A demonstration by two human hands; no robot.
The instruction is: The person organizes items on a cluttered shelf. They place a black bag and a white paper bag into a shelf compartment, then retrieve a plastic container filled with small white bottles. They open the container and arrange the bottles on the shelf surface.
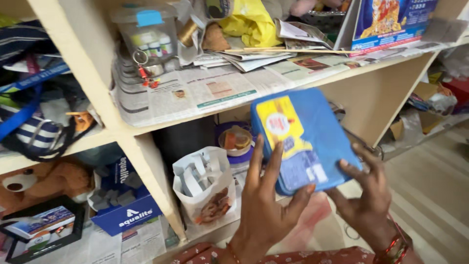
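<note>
Both hands hold one thing just in front of the camera: a flat blue box with a yellow label, rounded at the corners, tilted with its labelled face up towards the viewer. It sits between the palms, in the air before the shelf opening rather than on any board. On the near long side, the left hand spreads its fingers flat against the face and edge, thumb hooked under the lower corner; the right hand cups the lower right corner, fingers half curled, and whether its thumb reaches the underside is hard to tell from this angle. Neither hand is closed tight. To handle the box well here, I judge that the grip should stay wide on opposite edges, with the tilt kept shallow so the smooth lid does not slide off the left palm. Beyond the hands stands the wooden shelf unit, its upper board lined with newspaper and crowded with a clear plastic container and a yellow bag. Below and left of the left hand sit a white paper bag and a small round tub, close enough that any move inward wants care. Far left, a teddy bear.
</note>
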